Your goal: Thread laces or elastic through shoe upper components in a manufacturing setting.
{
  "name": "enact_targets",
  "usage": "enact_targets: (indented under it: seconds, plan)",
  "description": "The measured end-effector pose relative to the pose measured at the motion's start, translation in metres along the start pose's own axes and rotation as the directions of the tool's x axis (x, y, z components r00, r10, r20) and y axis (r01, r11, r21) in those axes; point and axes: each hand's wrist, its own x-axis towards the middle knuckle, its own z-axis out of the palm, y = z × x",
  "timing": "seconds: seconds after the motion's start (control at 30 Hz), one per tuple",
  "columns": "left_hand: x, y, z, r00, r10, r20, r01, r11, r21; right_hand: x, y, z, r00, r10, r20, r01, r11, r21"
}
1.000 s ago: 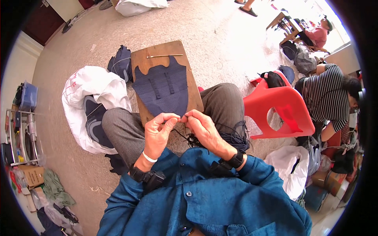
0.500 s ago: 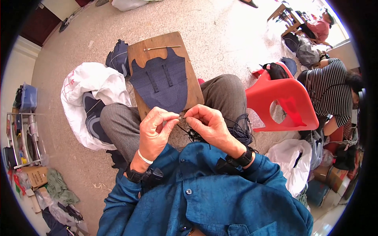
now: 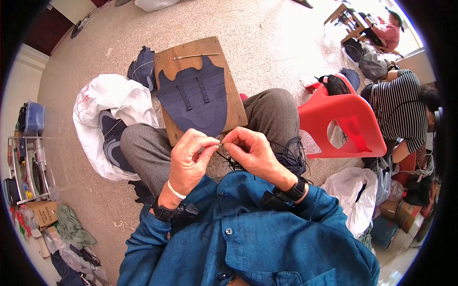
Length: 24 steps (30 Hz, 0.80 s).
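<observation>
Over my lap, my left hand (image 3: 189,159) and my right hand (image 3: 253,151) meet with thumb and forefinger pinched, fingertips almost touching. Between them is a tiny bit of what looks like thin black cord; its very tip is too small to make out. A dark strand runs below the fingertips toward a tangled bundle of black cord (image 3: 292,159) lying by my right thigh. Just beyond my hands, a navy knitted shoe upper (image 3: 194,102) lies flat on a wooden board (image 3: 231,102), with two dark strips on it. A long needle-like tool (image 3: 195,56) rests at the board's far end.
Left of my knee stands a white sack (image 3: 90,138) holding dark shoe uppers (image 3: 113,148); another dark bundle (image 3: 143,69) sits beside the board. At right are a red plastic stool (image 3: 343,124), a white bag (image 3: 350,195) and a person in a striped shirt (image 3: 398,109).
My fingertips have come slightly closer together, the left hand shifting a little to the right. The shoe upper, board and needle-like tool lie as before.
</observation>
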Motion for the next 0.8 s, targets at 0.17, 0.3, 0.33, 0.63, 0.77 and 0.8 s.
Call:
enact_targets:
  seconds: [0.17,0.3,0.33,0.63,0.77,0.8]
  plan:
    - [-0.001,-0.003,0.0,0.989,0.141,0.052,-0.148,0.97,0.191,0.0,0.003,0.001,1.0,-0.014,-0.003,0.014,0.999,-0.046]
    - [-0.002,-0.003,0.0,0.989,0.145,0.031,-0.148,0.969,0.198,0.001,0.008,0.001,0.999,-0.03,0.013,0.03,0.999,-0.024]
    - [-0.003,-0.004,0.0,0.998,0.063,0.024,-0.066,0.99,0.121,0.001,0.006,0.001,0.999,-0.03,0.014,0.03,0.999,-0.023]
    - [-0.002,-0.008,-0.002,0.994,0.064,0.092,-0.074,0.991,0.114,-0.002,0.002,0.002,0.993,0.102,0.056,-0.106,0.992,0.073]
    - [-0.004,-0.007,-0.001,0.999,0.008,0.045,-0.012,0.996,0.084,-0.001,-0.004,0.004,0.997,0.049,0.063,-0.046,0.998,-0.051]
    - [-0.003,-0.006,-0.002,0.998,0.031,0.047,-0.036,0.993,0.111,-0.001,-0.006,0.004,0.994,0.075,0.074,-0.07,0.995,-0.064]
